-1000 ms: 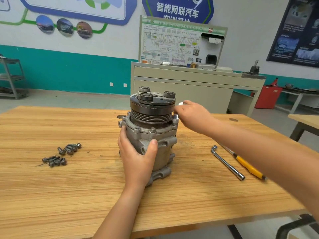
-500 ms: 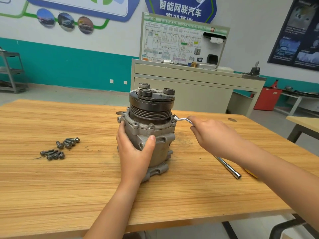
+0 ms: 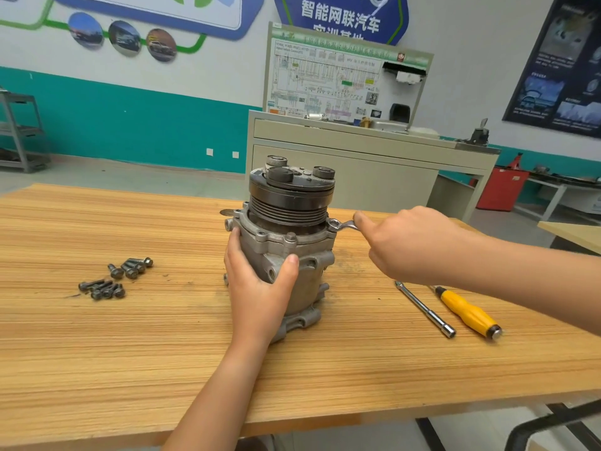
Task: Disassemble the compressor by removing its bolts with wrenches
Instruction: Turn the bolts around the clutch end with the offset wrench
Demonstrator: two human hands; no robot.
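Standing upright, the grey compressor [image 3: 286,249] carries a black ribbed pulley [image 3: 289,200].

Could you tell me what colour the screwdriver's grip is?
The grip is yellow; the head view shows it.

I see the grey compressor [image 3: 286,252] standing upright, black pulley on top. A small wrench [image 3: 345,225] sits ring-end on its right flange. Loose bolts [image 3: 113,278] lie well left; an L-shaped socket wrench [image 3: 425,308] lies right.

blue wall sign [image 3: 340,19]: 智能网联汽车 | wiring diagram board [image 3: 325,83]: "hv" legible
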